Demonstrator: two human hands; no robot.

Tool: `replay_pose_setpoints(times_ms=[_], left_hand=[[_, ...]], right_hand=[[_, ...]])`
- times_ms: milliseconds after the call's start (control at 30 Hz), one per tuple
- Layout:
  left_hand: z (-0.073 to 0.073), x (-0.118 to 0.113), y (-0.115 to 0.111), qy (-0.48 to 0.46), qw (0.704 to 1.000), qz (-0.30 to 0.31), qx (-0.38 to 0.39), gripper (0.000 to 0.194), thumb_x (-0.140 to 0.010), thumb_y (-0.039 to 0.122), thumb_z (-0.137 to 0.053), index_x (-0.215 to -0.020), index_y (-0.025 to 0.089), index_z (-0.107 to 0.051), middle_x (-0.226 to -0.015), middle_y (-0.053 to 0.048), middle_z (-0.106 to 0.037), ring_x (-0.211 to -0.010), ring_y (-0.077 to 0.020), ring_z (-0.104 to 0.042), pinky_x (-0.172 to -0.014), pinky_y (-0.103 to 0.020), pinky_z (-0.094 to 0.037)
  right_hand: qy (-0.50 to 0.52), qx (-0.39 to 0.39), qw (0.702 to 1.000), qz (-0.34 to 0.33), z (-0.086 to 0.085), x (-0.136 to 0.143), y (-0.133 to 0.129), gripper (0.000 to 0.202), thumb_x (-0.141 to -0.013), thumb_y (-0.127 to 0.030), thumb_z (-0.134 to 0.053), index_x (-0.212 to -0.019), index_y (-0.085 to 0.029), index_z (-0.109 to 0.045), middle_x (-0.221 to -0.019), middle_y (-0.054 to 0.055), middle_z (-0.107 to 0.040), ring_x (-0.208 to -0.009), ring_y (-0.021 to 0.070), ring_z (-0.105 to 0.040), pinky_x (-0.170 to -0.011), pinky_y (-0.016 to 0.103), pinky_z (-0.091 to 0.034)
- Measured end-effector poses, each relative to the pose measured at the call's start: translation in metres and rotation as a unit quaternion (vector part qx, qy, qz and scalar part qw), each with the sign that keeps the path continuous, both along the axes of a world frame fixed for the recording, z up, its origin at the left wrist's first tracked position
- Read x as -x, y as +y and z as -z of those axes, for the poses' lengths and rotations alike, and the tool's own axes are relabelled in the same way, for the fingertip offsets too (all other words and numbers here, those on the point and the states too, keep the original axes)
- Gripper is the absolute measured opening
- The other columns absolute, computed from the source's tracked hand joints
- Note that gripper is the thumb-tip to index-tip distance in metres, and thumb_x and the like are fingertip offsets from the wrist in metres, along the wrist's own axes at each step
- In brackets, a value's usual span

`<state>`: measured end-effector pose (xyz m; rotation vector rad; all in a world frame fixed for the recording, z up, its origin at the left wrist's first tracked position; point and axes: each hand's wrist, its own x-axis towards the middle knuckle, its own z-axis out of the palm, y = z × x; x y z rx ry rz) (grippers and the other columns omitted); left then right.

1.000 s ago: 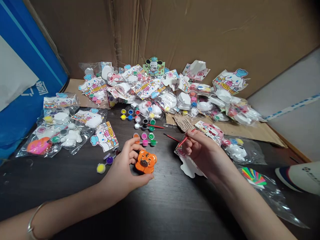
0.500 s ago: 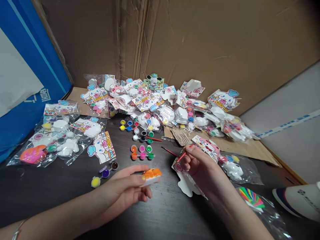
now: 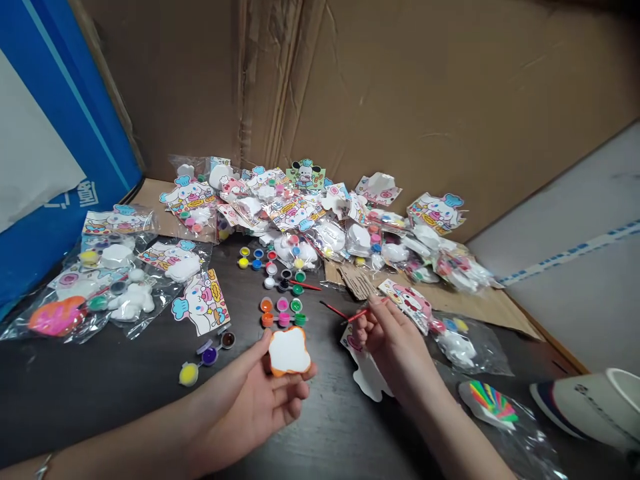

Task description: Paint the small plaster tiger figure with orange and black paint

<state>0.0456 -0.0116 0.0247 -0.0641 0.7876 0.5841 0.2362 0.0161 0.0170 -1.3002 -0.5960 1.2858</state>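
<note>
My left hand [image 3: 240, 403] is closed on a small bread-slice figure [image 3: 290, 351], thumb at its left edge and fingers beneath. The figure's plain white face is turned toward me, with orange paint around its rim. In my right hand [image 3: 395, 343], thumb and fingers pinch a thin red paintbrush [image 3: 361, 313], apart from the figure. A second red brush with a dark tip [image 3: 334, 310] points left beside it. Just beyond the figure sits a strip of open paint pots [image 3: 283, 319] in orange, pink and green. Beneath my right hand lies a white-backed card [image 3: 367, 377].
Several bagged white figures with cartoon cards [image 3: 300, 213] are heaped at the back, before a cardboard wall [image 3: 400, 87]. More paint pots [image 3: 209, 355] stand at left. A rainbow-striped figure [image 3: 493, 403] and a paper cup [image 3: 580, 407] are at right.
My left hand has turned the bread-slice figure from its orange edge to its white face. My right hand still holds the brush, now tilted flatter.
</note>
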Motion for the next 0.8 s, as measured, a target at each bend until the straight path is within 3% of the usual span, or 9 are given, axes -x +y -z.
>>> replay_pose_setpoints(times_ms=[133,600,700,800], left_hand=[[0.003,0.001,0.001,0.004,1.0,0.013,-0.013,0.046,-0.1,0.048,-0.027,-0.099,0.011,-0.055,-0.079,-0.01,-0.067,-0.056,-0.0124,-0.063,-0.059,-0.023,-0.043],[0.014,0.006,-0.002,-0.026,0.995,0.052,-0.076,0.048,-0.099,0.051,-0.028,-0.099,0.013,-0.056,-0.083,-0.008,-0.068,-0.059,-0.013,-0.063,-0.059,-0.024,-0.04],[0.013,0.006,-0.002,-0.02,0.995,0.056,-0.078,0.047,-0.099,0.05,-0.028,-0.1,0.013,-0.056,-0.084,-0.009,-0.068,-0.058,-0.0128,-0.063,-0.057,-0.024,-0.041],[0.011,0.006,-0.002,0.012,0.996,0.048,-0.076,0.042,-0.1,0.046,-0.027,-0.103,0.014,-0.054,-0.084,-0.009,-0.068,-0.056,-0.0123,-0.062,-0.056,-0.024,-0.042]], right_hand=[[0.003,-0.015,1.0,0.0,0.001,0.007,0.001,0.06,-0.037,-0.055,-0.087,-0.065,-0.02,-0.047,-0.043,-0.006,-0.056,-0.036,0.0069,-0.045,-0.036,0.017,-0.032],[0.046,-0.02,0.999,-0.022,0.002,0.012,-0.005,0.051,-0.035,-0.041,-0.092,-0.063,-0.018,-0.057,-0.047,-0.003,-0.059,-0.043,0.006,-0.051,-0.044,0.016,-0.043],[0.022,-0.038,0.999,-0.018,-0.005,0.008,-0.005,0.048,-0.036,-0.041,-0.091,-0.064,-0.018,-0.059,-0.049,-0.004,-0.059,-0.044,0.0064,-0.051,-0.044,0.017,-0.044],[-0.067,-0.106,0.991,0.037,-0.022,-0.021,-0.016,0.041,-0.04,-0.04,-0.089,-0.065,-0.019,-0.064,-0.055,-0.002,-0.061,-0.051,0.0092,-0.056,-0.05,0.022,-0.047]])
